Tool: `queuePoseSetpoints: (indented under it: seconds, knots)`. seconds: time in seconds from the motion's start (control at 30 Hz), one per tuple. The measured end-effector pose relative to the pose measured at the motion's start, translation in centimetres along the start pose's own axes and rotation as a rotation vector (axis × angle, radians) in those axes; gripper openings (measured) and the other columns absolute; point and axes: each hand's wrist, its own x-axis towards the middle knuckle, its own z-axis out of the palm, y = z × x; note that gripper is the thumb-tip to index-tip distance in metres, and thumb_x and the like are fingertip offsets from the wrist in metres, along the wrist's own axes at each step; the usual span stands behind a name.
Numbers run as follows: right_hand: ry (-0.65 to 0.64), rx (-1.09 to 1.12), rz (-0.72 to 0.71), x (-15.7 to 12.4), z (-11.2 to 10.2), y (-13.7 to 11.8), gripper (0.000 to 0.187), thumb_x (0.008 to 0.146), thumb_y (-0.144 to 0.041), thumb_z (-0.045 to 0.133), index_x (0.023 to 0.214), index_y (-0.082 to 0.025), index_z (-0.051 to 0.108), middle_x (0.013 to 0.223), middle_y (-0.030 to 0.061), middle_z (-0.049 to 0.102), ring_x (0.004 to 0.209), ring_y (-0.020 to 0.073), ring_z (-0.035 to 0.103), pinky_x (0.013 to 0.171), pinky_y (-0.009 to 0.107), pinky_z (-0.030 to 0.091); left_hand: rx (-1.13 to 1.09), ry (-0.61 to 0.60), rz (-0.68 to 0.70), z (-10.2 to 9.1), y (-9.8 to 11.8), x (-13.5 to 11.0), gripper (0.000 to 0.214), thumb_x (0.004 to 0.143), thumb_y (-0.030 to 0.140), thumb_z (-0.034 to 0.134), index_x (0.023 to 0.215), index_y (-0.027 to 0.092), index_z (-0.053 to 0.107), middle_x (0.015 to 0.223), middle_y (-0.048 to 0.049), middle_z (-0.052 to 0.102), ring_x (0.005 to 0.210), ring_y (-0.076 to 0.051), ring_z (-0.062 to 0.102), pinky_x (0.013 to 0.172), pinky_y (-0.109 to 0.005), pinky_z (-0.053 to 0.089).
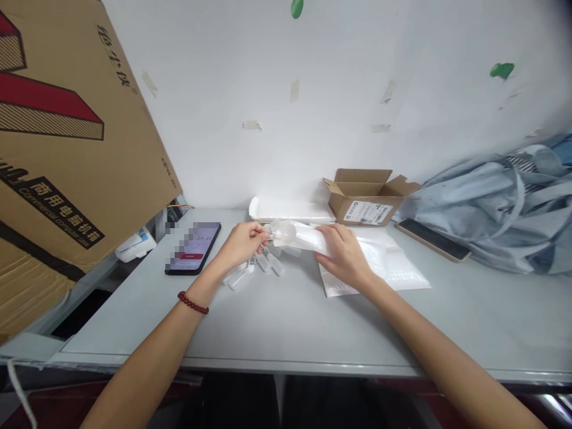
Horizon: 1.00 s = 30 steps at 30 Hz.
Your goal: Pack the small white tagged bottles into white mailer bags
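The pouch (308,238) (axis left-right) was clasped in the right hand (344,255); its left-end bottle (282,232) was pinched by the left hand (241,242).

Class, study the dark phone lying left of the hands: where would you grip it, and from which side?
Probably pinch the phone across its two long edges, coming from above. It lies flat, screen up, so no face offers a hold, and its narrow width suits one hand.
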Motion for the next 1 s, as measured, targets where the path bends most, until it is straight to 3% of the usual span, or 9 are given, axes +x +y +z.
queuePoseSetpoints:
  seconds: [0.23,0.6,0.8,0.9,1.0]
  knots:
    - [-0.04,0.022,-0.031,-0.1,0.3,-0.5,0.044,0.074,-0.02,0.057,0.117,-0.019,0.047,0.11,0.0118,0.055,0.102,0.0285,0.051,0.085,0.041,0.04,0.153,0.007,0.138,0.8,-0.1,-0.3,0.022,0.078,0.035,0.058,0.075,0.014,0.064,0.067,-0.0031,0.062,0.058,-0.013,0.055,0.052,-0.024,0.039]
    - [0.002,0.022,-0.129,-0.3,0.8,-0.5,0.045,0.072,-0.015,0.056,0.115,-0.019,0.046,0.105,0.0115,0.058,0.1,0.0287,0.053,0.081,0.041,0.04,0.401,0.066,0.196,1.9,0.2,-0.8,0.019,0.073,0.026,0.055,0.062,0.015,0.065,0.048,0.0033,0.048,0.047,-0.01,0.041,0.049,-0.023,0.029]
    - [0.035,0.043,-0.092,-0.1,0.4,-0.3,0.043,0.074,-0.018,0.058,0.115,-0.018,0.048,0.106,0.0116,0.057,0.098,0.0277,0.053,0.082,0.04,0.041,0.106,-0.054,0.059,0.9,0.9,-1.1,0.024,0.077,0.035,0.058,0.069,0.014,0.068,0.048,0.0031,0.047,0.043,-0.009,0.04,0.044,-0.023,0.027]
    - [0.082,0.057,-0.108,-0.1,0.1,-0.3,0.043,0.075,-0.019,0.059,0.116,-0.018,0.047,0.107,0.012,0.056,0.098,0.0275,0.052,0.082,0.04,0.042,-0.034,0.01,0.015,0.1,1.0,-0.8,0.026,0.076,0.039,0.063,0.068,0.014,0.065,0.048,0.0039,0.045,0.042,-0.007,0.037,0.043,-0.022,0.028]
    - [0.116,0.061,-0.137,-0.1,0.1,-0.3,0.044,0.076,-0.02,0.058,0.118,-0.018,0.047,0.107,0.0124,0.056,0.098,0.0277,0.052,0.082,0.041,0.043,-0.166,0.015,-0.002,-0.3,1.2,-0.7,0.027,0.07,0.04,0.07,0.071,0.013,0.063,0.058,0.0017,0.053,0.049,-0.008,0.046,0.05,-0.023,0.038]
